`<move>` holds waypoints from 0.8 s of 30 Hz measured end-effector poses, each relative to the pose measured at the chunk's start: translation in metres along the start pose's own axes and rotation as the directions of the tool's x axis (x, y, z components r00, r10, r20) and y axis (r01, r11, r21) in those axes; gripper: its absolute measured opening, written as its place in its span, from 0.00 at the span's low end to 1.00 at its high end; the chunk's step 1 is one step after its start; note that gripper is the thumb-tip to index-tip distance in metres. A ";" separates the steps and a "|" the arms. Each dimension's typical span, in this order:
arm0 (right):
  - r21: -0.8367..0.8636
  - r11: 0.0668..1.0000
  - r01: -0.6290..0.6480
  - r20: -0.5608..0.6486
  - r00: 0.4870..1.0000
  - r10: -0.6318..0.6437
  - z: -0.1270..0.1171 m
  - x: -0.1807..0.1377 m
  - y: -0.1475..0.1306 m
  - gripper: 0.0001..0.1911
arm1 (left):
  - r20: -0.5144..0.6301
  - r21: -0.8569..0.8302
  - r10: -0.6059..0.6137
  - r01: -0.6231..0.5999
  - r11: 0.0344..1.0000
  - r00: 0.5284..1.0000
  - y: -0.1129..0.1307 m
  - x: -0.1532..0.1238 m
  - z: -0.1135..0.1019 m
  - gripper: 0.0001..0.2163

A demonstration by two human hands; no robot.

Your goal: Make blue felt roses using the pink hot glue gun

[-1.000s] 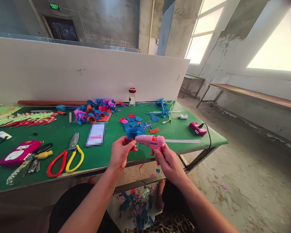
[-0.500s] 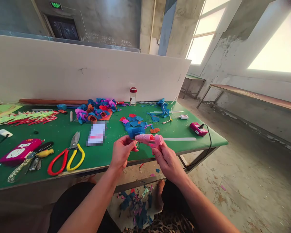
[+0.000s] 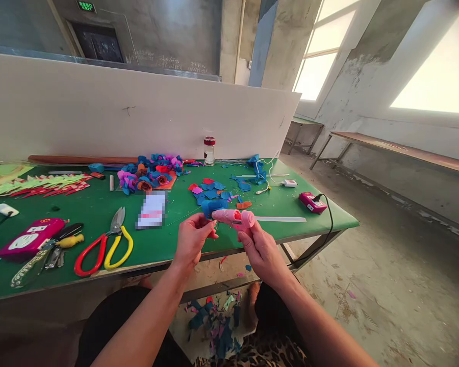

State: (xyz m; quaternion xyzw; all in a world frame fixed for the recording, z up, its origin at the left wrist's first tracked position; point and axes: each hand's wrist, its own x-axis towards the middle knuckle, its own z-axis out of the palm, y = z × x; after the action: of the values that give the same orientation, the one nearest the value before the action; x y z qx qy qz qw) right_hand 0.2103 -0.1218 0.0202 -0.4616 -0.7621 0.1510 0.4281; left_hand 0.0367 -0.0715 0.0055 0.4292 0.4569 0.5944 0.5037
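Observation:
My right hand (image 3: 260, 248) grips a pink hot glue gun (image 3: 235, 217), its nozzle pointing left and a clear glue stick (image 3: 281, 219) jutting out of its back to the right. My left hand (image 3: 192, 240) pinches a blue felt piece (image 3: 213, 206) right at the nozzle tip. Both hands hover over the near edge of the green table (image 3: 183, 244).
On the table lie red and yellow shears (image 3: 105, 244), a magenta power strip (image 3: 26, 243), keys (image 3: 46, 255), a heap of felt flowers (image 3: 151, 173), blue felt scraps (image 3: 214, 192), a small jar (image 3: 209, 151), a white charger with cable (image 3: 288, 183) and a pink socket (image 3: 312, 202). Scraps litter the floor (image 3: 218, 326).
The glue gun has slid slightly left, toward the felt piece in my left hand. Everything on the table stayed put.

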 end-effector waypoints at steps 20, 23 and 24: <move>0.425 0.884 -0.197 0.047 0.980 0.195 0.000 -0.004 0.008 0.12 | 0.021 -0.109 -0.078 0.080 0.991 0.997 0.000 0.003 -0.002 0.11; 0.664 0.695 -0.275 0.085 0.952 0.295 0.000 -0.001 0.009 0.15 | 0.044 -0.178 -0.139 0.145 0.973 0.989 -0.001 0.005 -0.004 0.13; 0.714 0.633 -0.299 0.103 0.939 0.327 0.000 0.000 0.009 0.15 | 0.050 -0.199 -0.158 0.165 0.966 0.986 -0.001 0.006 -0.004 0.13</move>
State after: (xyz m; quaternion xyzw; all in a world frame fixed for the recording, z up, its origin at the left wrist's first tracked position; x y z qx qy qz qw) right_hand 0.2157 -0.1173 0.0143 -0.3840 -0.5418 0.5007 0.5552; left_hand 0.0325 -0.0662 0.0037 0.3469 0.4191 0.5874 0.5991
